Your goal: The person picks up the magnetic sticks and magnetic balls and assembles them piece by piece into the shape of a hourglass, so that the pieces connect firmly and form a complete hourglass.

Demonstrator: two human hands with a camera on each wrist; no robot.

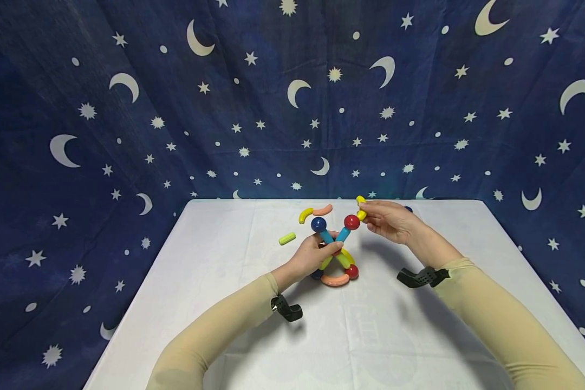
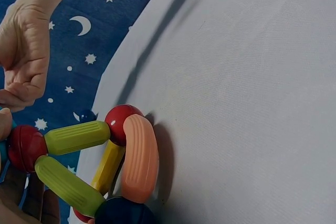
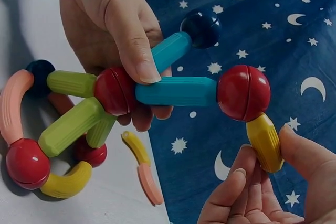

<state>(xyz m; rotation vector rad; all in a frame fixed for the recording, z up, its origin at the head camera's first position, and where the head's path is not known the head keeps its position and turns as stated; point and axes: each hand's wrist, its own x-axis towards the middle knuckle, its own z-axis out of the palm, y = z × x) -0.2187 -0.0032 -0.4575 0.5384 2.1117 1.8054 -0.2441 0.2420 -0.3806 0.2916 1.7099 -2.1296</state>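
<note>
A magnetic ball-and-stick structure stands on the table, with my left hand [image 1: 308,257] gripping it around its middle red ball [image 3: 115,91]. Below that ball, green sticks [image 3: 73,127] slope down to a ring of red and navy balls joined by curved peach [image 2: 140,158] and yellow sticks. Two blue sticks [image 3: 176,92] rise from it, one topped by a navy ball [image 1: 318,224], the other by a red ball [image 1: 352,222]. Between thumb and fingers, my right hand [image 1: 390,221] pinches a yellow stick [image 3: 265,142], its end against that upper red ball.
Behind the structure, a loose yellow curved stick [image 1: 305,215] and a peach curved stick [image 1: 323,210] lie end to end. A short green stick [image 1: 287,238] lies to the left. Another navy ball [image 1: 408,209] shows partly behind my right hand. A starry curtain [image 1: 273,135] borders the table.
</note>
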